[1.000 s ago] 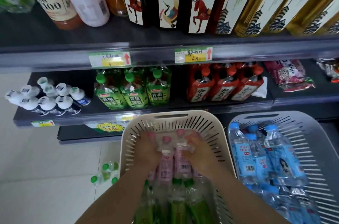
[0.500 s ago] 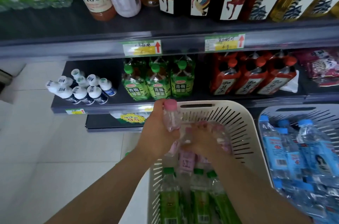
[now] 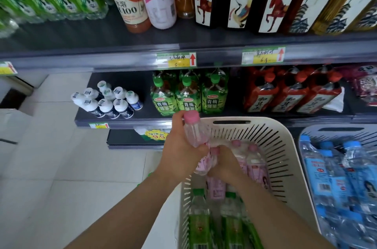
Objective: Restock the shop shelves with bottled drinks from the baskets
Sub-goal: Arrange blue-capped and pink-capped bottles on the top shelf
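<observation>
My left hand [image 3: 179,153] grips a pink-capped bottle [image 3: 194,132], lifted upright above the near left rim of the cream basket [image 3: 271,142]. My right hand [image 3: 224,165] is down inside the basket, its fingers curled round a second pink-capped bottle [image 3: 214,152]. More pink bottles [image 3: 255,165] lie at the far end of the basket and green bottles [image 3: 199,222] at the near end. The lower shelf [image 3: 126,120] just beyond the basket carries small white bottles [image 3: 106,102], green tea bottles [image 3: 187,95] and red bottles [image 3: 289,93].
A grey basket [image 3: 334,132] on the right holds several blue-labelled water bottles [image 3: 334,177]. The upper shelf [image 3: 204,40] is packed with tall bottles. Pale floor tiles [image 3: 61,167] lie to the left. A yellow price sticker [image 3: 156,134] hangs below the lower shelf.
Both hands were down among the pink bottles; my left hand has since lifted one bottle up out of the basket. The view has shifted left and closer to the shelves.
</observation>
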